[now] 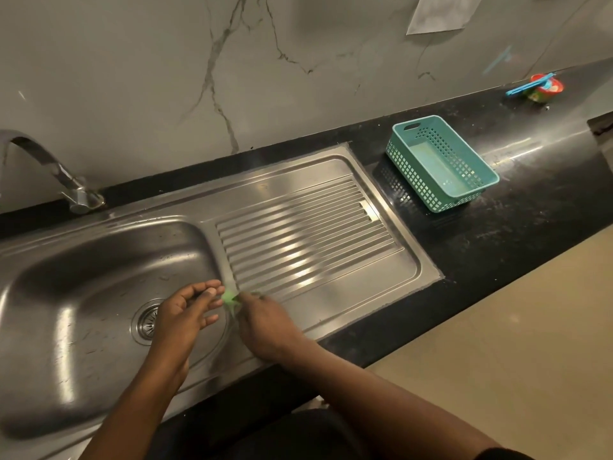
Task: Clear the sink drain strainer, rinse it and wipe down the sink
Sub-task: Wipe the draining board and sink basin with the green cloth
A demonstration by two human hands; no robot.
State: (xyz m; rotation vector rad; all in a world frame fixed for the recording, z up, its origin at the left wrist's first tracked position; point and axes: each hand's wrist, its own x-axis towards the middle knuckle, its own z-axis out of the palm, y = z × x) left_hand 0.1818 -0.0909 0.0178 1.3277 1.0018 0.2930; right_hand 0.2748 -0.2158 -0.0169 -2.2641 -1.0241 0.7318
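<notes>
A steel sink [83, 270] fills the left of the view, with the round drain strainer [146, 322] set in its floor, partly hidden by my left hand [185, 313]. That hand hovers over the basin's right side with its fingers spread and nothing in it. My right hand [265, 323] rests at the near left corner of the ribbed drainboard [308, 234], fingers pinched on a small green scrub pad [229, 297]. The pad sits between the two hands, mostly hidden by the fingertips.
A chrome tap [49, 171] stands at the back left. A teal perforated basket [441, 162] sits on the black counter [517, 207] right of the drainboard. A small red container with blue sticks [540, 88] lies far right, by the marble wall.
</notes>
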